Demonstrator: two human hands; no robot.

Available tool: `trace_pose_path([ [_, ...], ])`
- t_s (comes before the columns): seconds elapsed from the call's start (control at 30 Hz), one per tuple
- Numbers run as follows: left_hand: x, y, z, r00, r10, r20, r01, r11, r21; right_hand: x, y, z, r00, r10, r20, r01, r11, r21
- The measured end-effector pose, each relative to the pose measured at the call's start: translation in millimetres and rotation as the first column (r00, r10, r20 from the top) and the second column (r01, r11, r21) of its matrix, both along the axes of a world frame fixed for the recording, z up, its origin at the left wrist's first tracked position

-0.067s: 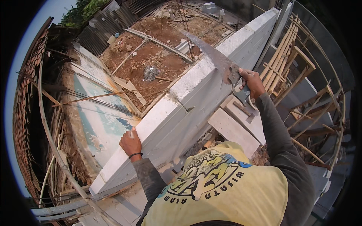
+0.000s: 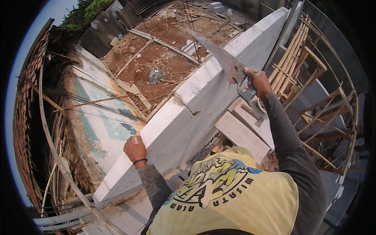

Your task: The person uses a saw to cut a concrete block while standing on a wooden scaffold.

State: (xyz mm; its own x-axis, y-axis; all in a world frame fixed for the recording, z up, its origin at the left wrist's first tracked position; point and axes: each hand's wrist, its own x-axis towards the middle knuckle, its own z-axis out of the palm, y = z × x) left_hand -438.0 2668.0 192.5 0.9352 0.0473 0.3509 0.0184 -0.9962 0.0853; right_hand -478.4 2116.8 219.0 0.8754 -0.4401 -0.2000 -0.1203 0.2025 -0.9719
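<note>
A hand saw [image 2: 216, 54] with a worn, rust-stained blade and a grey handle is gripped in my right hand [image 2: 258, 83]. Its blade reaches left and away over the rough top of a white block wall [image 2: 156, 131], and I cannot tell whether its teeth touch the block. My left hand [image 2: 135, 148], a dark band at its wrist, clasps the top edge of the same wall nearer to me; its fingertips are partly hidden. Between the hands, a short notch shows in the wall's top edge.
A hammer [image 2: 251, 112] lies on pale slabs [image 2: 239, 133] right of the wall. Bamboo poles [image 2: 291, 55] and wooden trestles [image 2: 313, 58] stand farther right. Beyond the wall are reddish soil [image 2: 135, 66], upright steel rods and a peeling painted wall [image 2: 103, 117].
My right hand and the saw have shifted slightly away and to the left. The left hand stays at nearly the same spot on the wall.
</note>
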Motion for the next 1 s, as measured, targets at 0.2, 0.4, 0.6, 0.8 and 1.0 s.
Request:
trace_pose_path([
  [0.2,-9,6,1,0.998,0.057,-0.040,-0.058,0.998,-0.010,-37,39,11,0.999,0.010,-0.045,-0.011,1.000,-0.010],
  [0.4,-2,-4,2,1.000,0.018,-0.003,-0.018,1.000,-0.023,-8,9,-4,0.999,0.019,-0.042,-0.017,0.999,0.038],
  [0.6,-9,8,-4,0.999,0.024,0.044,-0.025,1.000,0.015,-51,38,8,0.998,0.024,-0.066,-0.024,1.000,0.004],
  [0.8,0,-3,1,0.999,-0.015,0.035,0.016,0.999,-0.029,-11,0,0,0.992,0.092,-0.087,-0.093,0.996,-0.005],
  [1.0,-9,9,-5,0.999,-0.007,0.052,0.007,1.000,0.007,-84,3,9,0.986,0.136,-0.101,-0.136,0.991,0.006],
])
